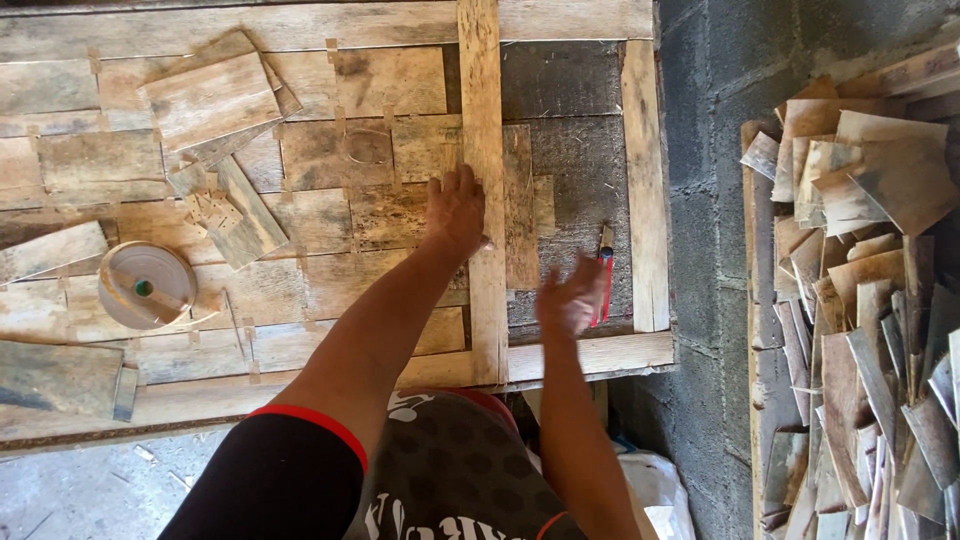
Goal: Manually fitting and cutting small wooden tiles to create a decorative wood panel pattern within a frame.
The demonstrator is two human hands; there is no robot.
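Grip: left hand (455,212) lies flat, open, pressing the upright wooden slat (484,190); right hand (570,298) hovers open just right of it, beside the red-handled cutter (604,280). Keep pressure even.

Grey cinder-block wall (720,200) runs down right of centre, mortar joints rough and dark. Against it at far right, tall stack of thin weathered wood offcuts (860,300), edges curled, brown and grey. Bare concrete floor (90,490) at lower left, pale, dusty, strewn with small chips. White plastic sack (655,490) on floor at foot of wall. Daylight soft, even; no hard shadows.
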